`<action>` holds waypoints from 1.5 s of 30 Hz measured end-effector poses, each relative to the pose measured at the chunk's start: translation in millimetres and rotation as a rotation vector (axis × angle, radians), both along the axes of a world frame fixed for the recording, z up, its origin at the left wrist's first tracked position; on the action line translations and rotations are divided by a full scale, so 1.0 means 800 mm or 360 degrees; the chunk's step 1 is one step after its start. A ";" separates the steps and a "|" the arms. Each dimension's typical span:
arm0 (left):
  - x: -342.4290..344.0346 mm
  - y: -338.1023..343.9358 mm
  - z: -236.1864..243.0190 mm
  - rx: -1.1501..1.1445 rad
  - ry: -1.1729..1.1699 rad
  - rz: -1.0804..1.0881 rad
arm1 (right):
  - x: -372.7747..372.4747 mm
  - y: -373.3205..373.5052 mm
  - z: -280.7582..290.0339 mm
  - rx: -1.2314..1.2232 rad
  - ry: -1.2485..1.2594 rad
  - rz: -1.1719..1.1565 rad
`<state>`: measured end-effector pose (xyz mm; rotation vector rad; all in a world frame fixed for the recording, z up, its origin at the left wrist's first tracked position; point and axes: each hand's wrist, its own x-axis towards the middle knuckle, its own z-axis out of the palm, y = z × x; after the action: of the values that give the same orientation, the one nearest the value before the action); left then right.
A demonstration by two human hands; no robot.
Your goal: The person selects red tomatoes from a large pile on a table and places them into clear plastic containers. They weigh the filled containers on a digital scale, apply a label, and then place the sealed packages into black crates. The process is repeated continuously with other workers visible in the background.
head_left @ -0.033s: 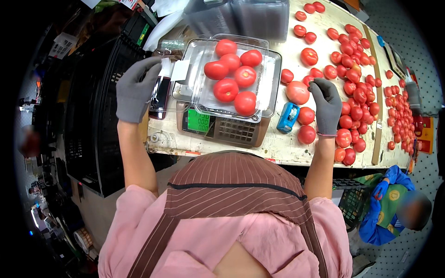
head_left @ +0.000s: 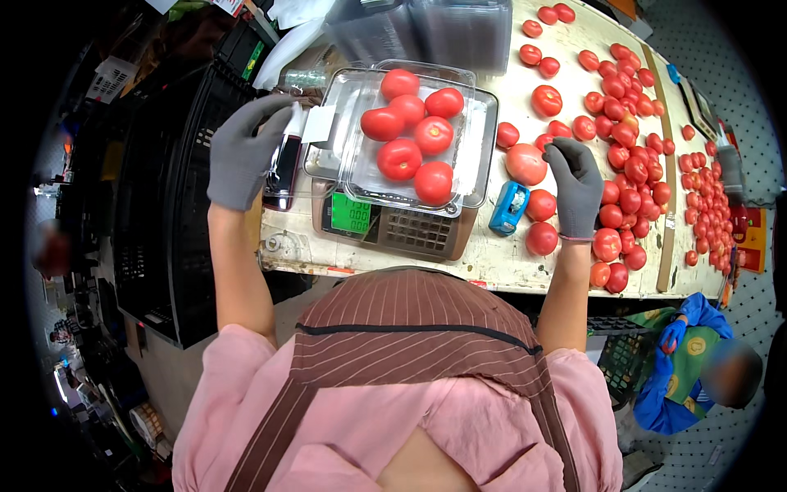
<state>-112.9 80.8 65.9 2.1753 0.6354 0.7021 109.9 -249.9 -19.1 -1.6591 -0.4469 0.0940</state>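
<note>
A clear clamshell box (head_left: 455,164) with several red tomatoes (head_left: 398,160) sits in a metal tray (head_left: 489,119) on a scale (head_left: 414,234) with a green display. My gloved left hand (head_left: 246,156) is at the left, by a white-and-dark upright item (head_left: 285,160) and clear plastic; its fingers curl, and what they grip is unclear. My gloved right hand (head_left: 574,184) hovers among loose tomatoes (head_left: 607,243), fingertips curled beside one; what they hold, if anything, is hidden. A blue device (head_left: 508,209) lies between the scale and my right hand.
Stacked clear boxes (head_left: 459,33) stand at the back. More tomatoes (head_left: 701,221) lie beyond a wooden strip (head_left: 666,246). Black crates (head_left: 164,213) are at the left. A person in blue sleeves (head_left: 652,402) is at the lower right, beside a dark crate (head_left: 619,361).
My left hand has shifted slightly up and to the right. My right hand has moved very slightly upward.
</note>
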 end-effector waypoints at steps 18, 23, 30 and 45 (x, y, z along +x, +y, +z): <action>0.144 0.006 -0.108 0.0705 0.0806 -0.1088 | -0.097 0.203 -0.016 -0.1591 -0.1193 0.0622; 0.135 0.006 -0.105 0.0343 0.0572 -0.0916 | -0.066 0.160 0.004 -0.1145 -0.1122 0.0795; 0.139 0.026 -0.100 -0.0230 0.0948 -0.0964 | -0.084 0.172 -0.009 -0.1185 -0.0788 0.0737; 0.118 -0.010 -0.093 0.0479 0.0850 -0.1068 | -0.096 0.127 -0.012 -0.0724 -0.1083 0.1227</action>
<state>-18.9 72.7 -8.7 2.6554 0.0122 -0.1598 32.8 -148.4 -28.4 -1.8452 -1.6730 0.2113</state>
